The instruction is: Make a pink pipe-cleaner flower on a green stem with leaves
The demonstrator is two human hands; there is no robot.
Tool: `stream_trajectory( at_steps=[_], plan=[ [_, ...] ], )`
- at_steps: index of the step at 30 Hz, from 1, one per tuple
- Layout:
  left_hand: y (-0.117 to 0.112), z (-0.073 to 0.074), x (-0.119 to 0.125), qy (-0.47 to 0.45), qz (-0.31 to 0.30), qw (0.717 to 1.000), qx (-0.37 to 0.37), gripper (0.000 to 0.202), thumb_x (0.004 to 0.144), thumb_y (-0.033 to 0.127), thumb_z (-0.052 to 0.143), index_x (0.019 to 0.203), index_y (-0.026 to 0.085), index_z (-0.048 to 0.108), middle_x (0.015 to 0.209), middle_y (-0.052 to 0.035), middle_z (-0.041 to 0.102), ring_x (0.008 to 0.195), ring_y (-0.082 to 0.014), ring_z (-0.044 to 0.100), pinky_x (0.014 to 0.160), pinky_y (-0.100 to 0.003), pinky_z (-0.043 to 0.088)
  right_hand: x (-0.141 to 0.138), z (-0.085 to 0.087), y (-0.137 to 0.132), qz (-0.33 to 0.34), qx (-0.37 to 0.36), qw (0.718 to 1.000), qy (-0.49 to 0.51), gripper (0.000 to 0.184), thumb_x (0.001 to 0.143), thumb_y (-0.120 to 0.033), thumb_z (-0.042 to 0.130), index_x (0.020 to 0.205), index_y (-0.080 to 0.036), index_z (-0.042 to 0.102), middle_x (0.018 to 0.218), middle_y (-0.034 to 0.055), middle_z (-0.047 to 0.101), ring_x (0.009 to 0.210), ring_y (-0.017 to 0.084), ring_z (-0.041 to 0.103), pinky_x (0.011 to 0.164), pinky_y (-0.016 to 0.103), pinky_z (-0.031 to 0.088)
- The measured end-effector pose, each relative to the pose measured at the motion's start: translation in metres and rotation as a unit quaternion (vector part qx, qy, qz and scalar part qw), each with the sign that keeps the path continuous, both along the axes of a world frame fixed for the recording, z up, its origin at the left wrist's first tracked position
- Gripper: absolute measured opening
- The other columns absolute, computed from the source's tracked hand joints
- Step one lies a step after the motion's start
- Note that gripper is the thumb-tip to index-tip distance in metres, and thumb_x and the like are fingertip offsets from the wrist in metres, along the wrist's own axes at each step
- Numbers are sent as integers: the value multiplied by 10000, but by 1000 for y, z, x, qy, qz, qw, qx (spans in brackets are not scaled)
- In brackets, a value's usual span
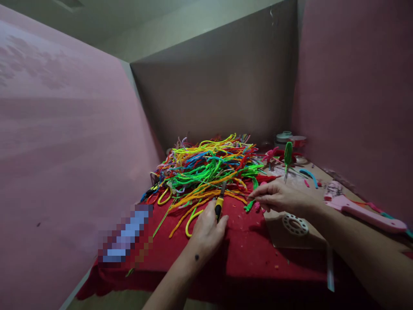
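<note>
Left hand (208, 226) grips smooth yellow-black tool (219, 207); right hand (280, 196) pinches thin stem (238, 193); fuzzy strands (209, 168) heaped beyond.

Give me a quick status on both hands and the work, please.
Left hand: gripping yellow-and-black-handled tool. Right hand: pinching thin stem. Pipe-cleaner pile just beyond, possibly in the way.

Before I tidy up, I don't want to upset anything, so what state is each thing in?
Yellow-and-black tool: gripped in the left hand, metal end pointing away
Thin strand: pinched in the right hand
Fuzzy sticks: loosely heaped, tangled
White ring: lying flat
Pink tool: lying down
Green piece: upright
Red cloth: spread out, draped down at the front
</note>
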State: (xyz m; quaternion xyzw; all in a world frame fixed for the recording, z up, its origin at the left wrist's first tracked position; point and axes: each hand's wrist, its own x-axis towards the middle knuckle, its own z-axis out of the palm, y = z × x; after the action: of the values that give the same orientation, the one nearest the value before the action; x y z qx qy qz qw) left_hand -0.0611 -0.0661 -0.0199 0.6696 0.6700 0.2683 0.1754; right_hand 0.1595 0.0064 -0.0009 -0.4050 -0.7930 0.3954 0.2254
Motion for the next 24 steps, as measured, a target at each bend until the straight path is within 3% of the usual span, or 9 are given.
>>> stream_trajectory(
  at_steps=[7, 14, 19, 24],
  plan=[
    [-1, 3, 1, 17, 8, 1000, -7, 125, 760, 225, 495, 878, 186, 501, 773, -26, 577, 684, -159, 526, 638, -253, 363, -2, 2, 0, -3, -84, 995, 60, 265, 744, -311, 608, 916, -148, 727, 510, -3, 564, 419, 61, 375, 391, 203, 237],
    [0, 2, 0, -29, -10, 999, -15, 91, 739, 204, 491, 826, 187, 513, 654, 18, 537, 573, -130, 496, 573, -238, 364, -1, 2, 1, -1, -84, 996, 34, 275, 767, -306, 602, 946, -135, 721, 557, 12, 585, 428, 55, 379, 399, 197, 248],
    [0, 2, -1, -42, -6, 999, -12, 72, 731, 210, 508, 799, 188, 523, 636, 23, 534, 565, -127, 500, 563, -234, 370, -1, -6, 4, 5, -101, 991, 83, 208, 774, -268, 601, 890, -150, 727, 526, 6, 575, 401, 52, 362, 375, 199, 230],
    [0, 1, 0, -23, -9, 1000, -2, 88, 747, 236, 496, 818, 187, 509, 672, 15, 521, 599, -135, 483, 582, -240, 365, -2, -12, 7, 11, -163, 979, 121, 175, 779, -250, 592, 881, -167, 708, 526, -2, 580, 370, 41, 342, 353, 188, 211]
  ],
)
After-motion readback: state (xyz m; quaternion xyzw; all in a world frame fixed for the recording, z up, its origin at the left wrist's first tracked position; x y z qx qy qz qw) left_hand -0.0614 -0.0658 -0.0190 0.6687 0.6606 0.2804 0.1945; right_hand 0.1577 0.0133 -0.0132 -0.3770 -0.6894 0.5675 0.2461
